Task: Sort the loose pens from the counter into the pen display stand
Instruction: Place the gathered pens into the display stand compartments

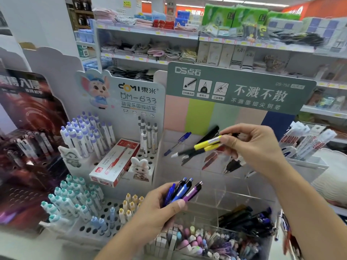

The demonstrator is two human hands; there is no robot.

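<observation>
Shop stand [242, 87], pens [206, 145] in right hand [251, 145]

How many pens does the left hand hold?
4 visible pens in the left hand: three blue pens side by side, one purple pen rightmost. More may be hidden behind the fingers.

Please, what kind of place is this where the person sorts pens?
Most likely a shop's stationery section. Branded pen display stands hold many identical pens, and the shelves behind carry stacked goods with yellow price labels. The left hand and right hand both hold pens.
</observation>
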